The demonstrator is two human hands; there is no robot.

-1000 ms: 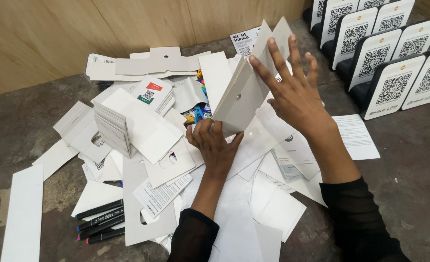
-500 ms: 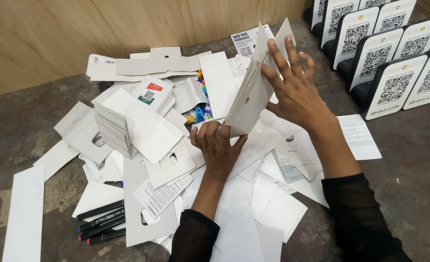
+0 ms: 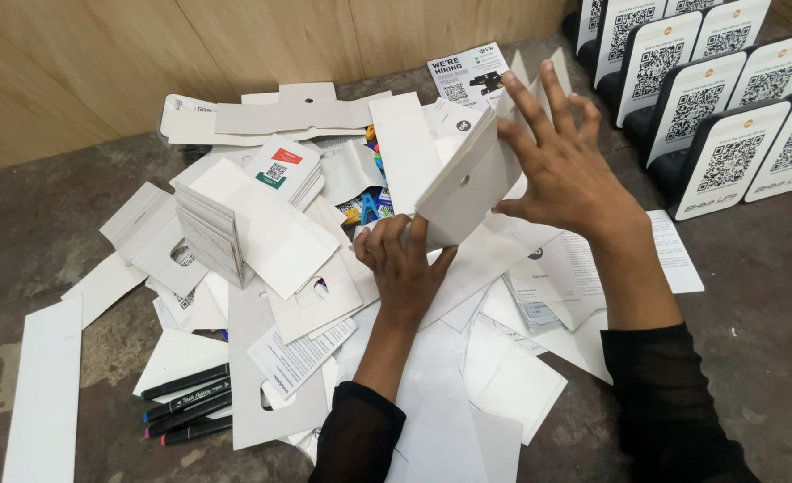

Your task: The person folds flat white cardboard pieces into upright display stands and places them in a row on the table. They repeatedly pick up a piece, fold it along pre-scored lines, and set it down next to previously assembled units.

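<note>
Over the heap of white cards on the dark table (image 3: pixel 762 295), both hands work one stack of grey card pieces (image 3: pixel 467 183), held tilted above the pile's middle. The left hand (image 3: pixel 405 268) props the stack's lower corner, fingers curled and pinching its edge; the right hand (image 3: pixel 570 170) lies against its far face with fingers spread and raised. To square such a stack well, it seems best to keep the lower pinch firm and tap the edges level while the spread fingers steady the face, so no sheet slides out.

At the near left lies a long white strip (image 3: pixel 47 394), then black marker pens (image 3: pixel 186 402) side by side. A standing bundle of white folded cards (image 3: pixel 213 237) rises left of centre, with a white card bearing a red and green patch (image 3: pixel 280 165) behind it. Far right, white rounded signs with square codes (image 3: pixel 727 152) stand in black bases in a row.
</note>
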